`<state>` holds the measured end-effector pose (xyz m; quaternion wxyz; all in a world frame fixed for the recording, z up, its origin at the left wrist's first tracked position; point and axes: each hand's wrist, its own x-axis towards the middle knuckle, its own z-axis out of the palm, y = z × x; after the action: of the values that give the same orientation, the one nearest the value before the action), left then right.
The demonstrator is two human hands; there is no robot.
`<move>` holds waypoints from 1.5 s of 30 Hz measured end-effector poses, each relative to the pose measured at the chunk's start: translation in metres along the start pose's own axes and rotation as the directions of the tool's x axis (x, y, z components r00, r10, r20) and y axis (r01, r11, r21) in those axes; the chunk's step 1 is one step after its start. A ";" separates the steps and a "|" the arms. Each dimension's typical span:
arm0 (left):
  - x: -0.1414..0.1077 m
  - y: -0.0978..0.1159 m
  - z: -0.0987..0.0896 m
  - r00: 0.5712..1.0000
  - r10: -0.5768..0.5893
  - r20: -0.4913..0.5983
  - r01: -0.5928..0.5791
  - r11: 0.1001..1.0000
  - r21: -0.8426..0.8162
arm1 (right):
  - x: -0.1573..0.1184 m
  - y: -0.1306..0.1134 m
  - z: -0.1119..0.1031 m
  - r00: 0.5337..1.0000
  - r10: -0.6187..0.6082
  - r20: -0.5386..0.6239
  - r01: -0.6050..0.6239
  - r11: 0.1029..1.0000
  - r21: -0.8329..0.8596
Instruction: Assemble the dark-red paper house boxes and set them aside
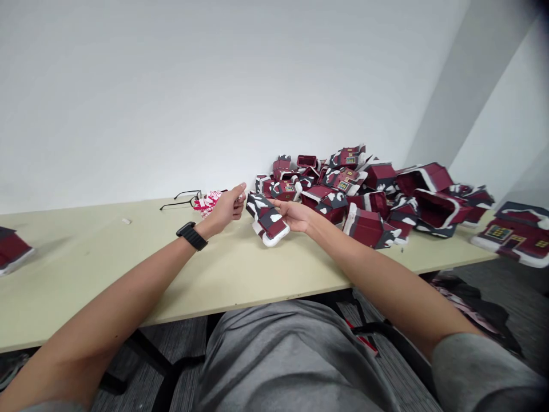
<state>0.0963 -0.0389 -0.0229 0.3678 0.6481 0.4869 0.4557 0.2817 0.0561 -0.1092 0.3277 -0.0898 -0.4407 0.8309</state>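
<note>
Behind everything stands a pale wall (171, 86), closing off the far side. Against it, the cream table (77, 246) spans my reach; its near edge runs just before my lap, and the widest open room lies on the left half, with a smaller bare strip in front of my hands. A heaped pile of burgundy houses (369, 229) with white trim crowds the right half, leaving little free surface there. One separate house (527, 234) sits at the right border, its support unclear; another house (12, 252) is cut off at the left border.

The held house (270, 220) lies tilted at the centre, in my right hand (295, 214), which is partly open, palm upward, fingers along its side. My left hand (227, 209) is curled, thumb uppermost; whether it pinches something small I cannot tell. I judge the step to be handling this single piece; the next move calls for a steady right-hand support.

Beside my left hand lies a red-and-white striped bundle (207, 203), then black-framed glasses (178, 204) and, smallest, a white scrap (126, 221).
</note>
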 end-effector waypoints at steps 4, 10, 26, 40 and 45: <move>0.001 0.003 0.000 0.999 -0.011 0.035 0.013 0.998 -0.058 | 0.006 0.011 0.004 0.991 0.063 -0.116 -0.075 0.992 -0.102; 0.001 0.005 0.000 0.997 0.058 0.049 -0.052 0.992 -0.111 | 0.003 0.010 0.005 0.962 -0.121 -0.245 0.005 0.905 -0.426; 0.000 0.000 0.004 0.978 0.091 -0.189 -0.057 0.982 0.181 | -0.018 0.001 0.003 0.986 -0.113 0.122 0.166 0.680 -0.714; 0.003 -0.006 0.004 0.987 -0.106 -0.118 0.104 0.994 -0.023 | -0.019 -0.001 0.008 0.893 -0.435 0.118 0.385 0.600 -0.701; 0.002 -0.005 0.008 0.978 -0.173 -0.117 0.153 0.975 -0.162 | -0.017 0.001 0.008 0.901 -0.413 0.131 0.392 0.648 -0.652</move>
<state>0.1025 -0.0364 -0.0297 0.4199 0.5445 0.5253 0.5012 0.2905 0.0401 -0.1078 0.4563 -0.1125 -0.7108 0.5234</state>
